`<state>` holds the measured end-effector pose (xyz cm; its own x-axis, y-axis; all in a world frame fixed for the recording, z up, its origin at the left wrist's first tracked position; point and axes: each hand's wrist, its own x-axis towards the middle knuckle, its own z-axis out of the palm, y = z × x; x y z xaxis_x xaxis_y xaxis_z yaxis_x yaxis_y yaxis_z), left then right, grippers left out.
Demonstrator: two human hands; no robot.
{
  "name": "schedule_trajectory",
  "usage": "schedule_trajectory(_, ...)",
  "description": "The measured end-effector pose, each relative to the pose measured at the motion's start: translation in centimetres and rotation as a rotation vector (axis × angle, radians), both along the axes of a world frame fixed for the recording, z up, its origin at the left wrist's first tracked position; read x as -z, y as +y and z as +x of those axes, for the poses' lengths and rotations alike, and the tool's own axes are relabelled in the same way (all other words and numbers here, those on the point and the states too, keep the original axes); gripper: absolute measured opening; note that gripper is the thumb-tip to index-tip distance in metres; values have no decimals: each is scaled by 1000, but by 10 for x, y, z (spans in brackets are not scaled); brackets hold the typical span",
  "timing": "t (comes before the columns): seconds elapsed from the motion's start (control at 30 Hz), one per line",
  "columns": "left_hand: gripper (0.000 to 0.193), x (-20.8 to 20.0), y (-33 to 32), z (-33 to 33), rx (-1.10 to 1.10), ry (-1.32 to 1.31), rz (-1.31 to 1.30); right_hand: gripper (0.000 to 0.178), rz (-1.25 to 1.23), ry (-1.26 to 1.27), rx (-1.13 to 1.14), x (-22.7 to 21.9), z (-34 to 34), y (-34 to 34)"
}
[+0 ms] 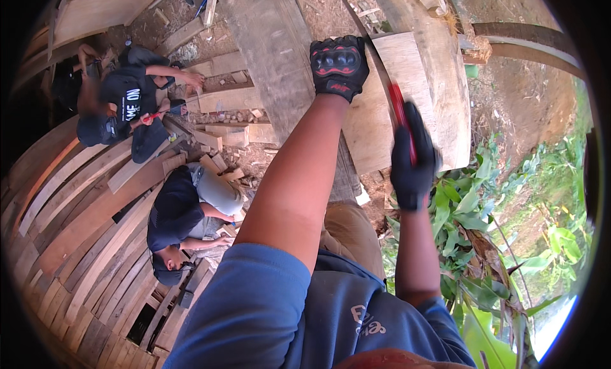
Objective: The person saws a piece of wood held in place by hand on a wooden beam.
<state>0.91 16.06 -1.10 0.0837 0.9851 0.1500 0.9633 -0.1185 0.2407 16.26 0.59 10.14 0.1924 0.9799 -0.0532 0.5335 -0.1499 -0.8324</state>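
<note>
My right hand [412,159], in a black glove, is closed around the red handle of a saw [396,102]. The saw's long, thin dark blade runs up and away from the handle, across a pale plywood sheet [414,67]; motion blurs this hand and the handle. To the left of the blade, my left hand [338,67] wears a black glove with red trim and a hard knuckle guard. It bears down on the plywood with bent fingers, their tips hidden. Under the plywood's left side lies a wide grey-brown plank [270,44].
Two people, one in a black printed shirt [121,98] and one in a dark shirt [175,210], crouch at the left among wood offcuts [229,137]. Stacked boards [83,242] fill the lower left. Leafy green plants [471,203] grow close to my right arm.
</note>
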Motion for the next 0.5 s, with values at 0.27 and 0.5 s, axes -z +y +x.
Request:
schedule_trajectory(0.27, 33, -5, 0, -1, 38, 29, -54, 40, 4, -96, 42, -28, 12, -72)
schedule_trajectory(0.5, 28, -8, 0, 4, 61, 103, -10, 38, 17, 254, 132, 45, -12, 67)
